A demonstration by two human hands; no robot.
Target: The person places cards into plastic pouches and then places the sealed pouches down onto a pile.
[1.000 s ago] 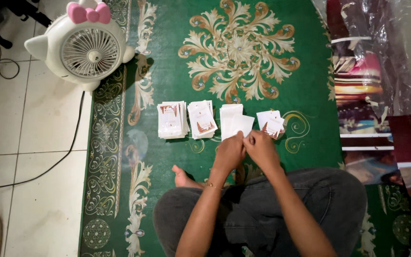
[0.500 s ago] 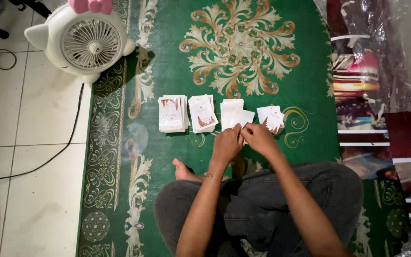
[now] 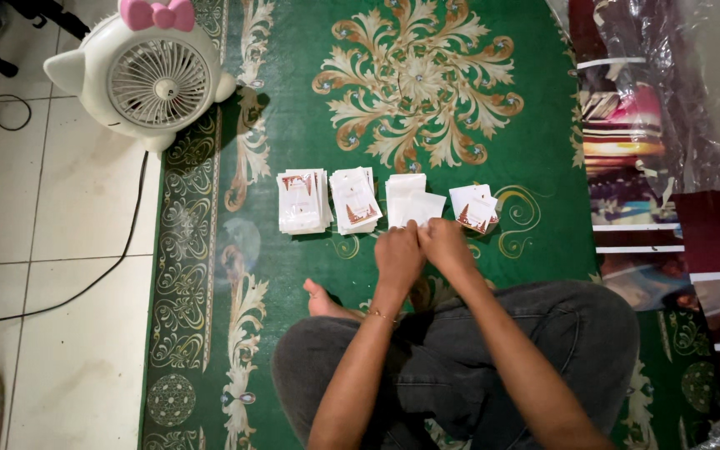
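Green carpet (image 3: pixel 493 108) with cream and gold leaf swirls covered the floor, and a person sat on it with legs crossed in dark jeans (image 3: pixel 493 358). Four small piles of cards lay in a row on the carpet, just past the hands. Counting from the fan side, the first pile (image 3: pixel 300 202) and the second pile (image 3: pixel 355 200) were white cards with red-brown pictures on them. The third pile (image 3: pixel 407 193) was plain white, and the fourth pile (image 3: pixel 474 207) showed red-brown marks too. Both hands met just in front of the third pile. The left hand (image 3: pixel 398 254) and the right hand (image 3: pixel 446 243) were curled with the fingers bent in, and they touched each other. Together they pinched a plain white card (image 3: pixel 423 207) at its near edge, and that card lay over the corner of the third pile. A bare foot (image 3: pixel 320 298) peeked out beside the left arm. A white fan (image 3: pixel 153 79) with a pink bow and little ears stood well away from the piles, at the far corner of the carpet. Its black cord (image 3: pixel 118 250) ran over the pale floor tiles (image 3: pixel 43 208). On the other side of the piles, far from the fan, stacked cloth in clear plastic (image 3: pixel 643 108) lay along the carpet's edge.
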